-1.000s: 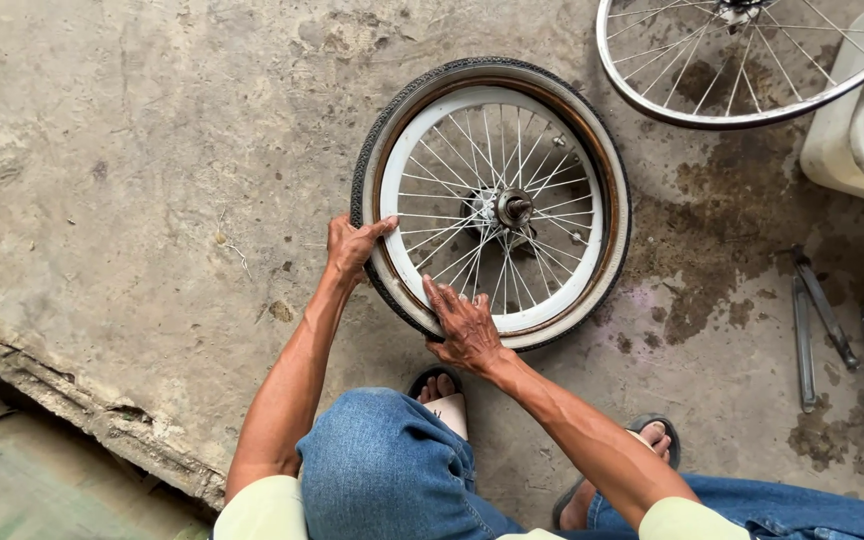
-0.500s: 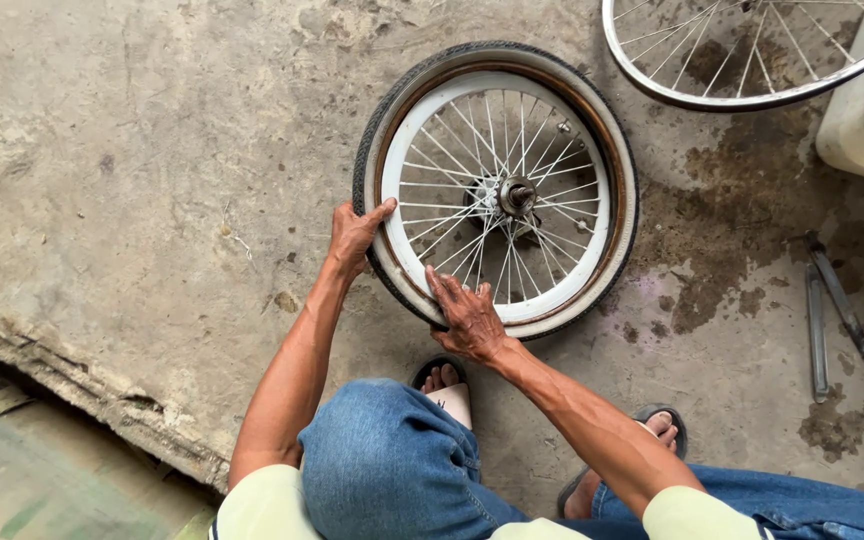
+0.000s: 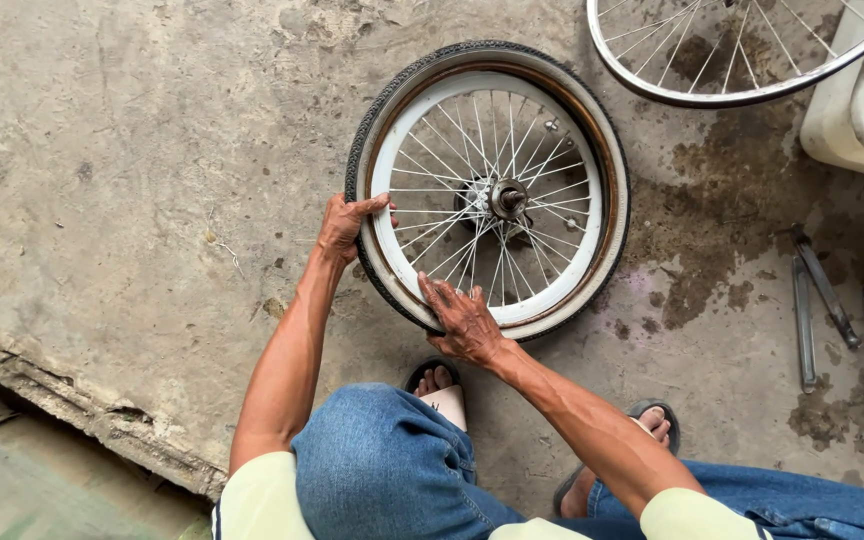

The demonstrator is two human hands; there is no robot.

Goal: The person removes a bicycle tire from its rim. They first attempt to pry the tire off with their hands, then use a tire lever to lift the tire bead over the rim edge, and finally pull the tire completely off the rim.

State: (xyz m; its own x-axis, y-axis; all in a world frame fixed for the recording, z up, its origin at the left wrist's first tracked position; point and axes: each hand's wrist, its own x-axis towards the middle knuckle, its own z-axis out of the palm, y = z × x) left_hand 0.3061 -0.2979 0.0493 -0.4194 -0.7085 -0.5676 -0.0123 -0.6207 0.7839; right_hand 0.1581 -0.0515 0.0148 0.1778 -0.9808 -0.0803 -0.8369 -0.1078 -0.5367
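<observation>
**Both hands on a small spoked wheel laid flat on a concrete floor**

Seen from above, the wheel (image 3: pixel 492 190), with white rim, dark hub and black tyre with a pale sidewall, lies flat on rough grey concrete (image 3: pixel 132 180). The left hand (image 3: pixel 344 226) is clamped on the wheel's near-left edge, fingers hooked over tyre and rim. The right hand (image 3: pixel 464 320) presses flat on the nearest part of the rim, fingers spread and closed on nothing. Dark stains (image 3: pixel 722 200), possibly damp, mark the floor to the right of the wheel. A second, bare spoked rim (image 3: pixel 712 95) lies beyond it, beside a cream tub (image 3: pixel 842 130). Two metal tools (image 3: pixel 814 300) rest on the concrete, well apart from the wheel. At lower left the slab ends in a broken edge (image 3: pixel 72 410).
</observation>
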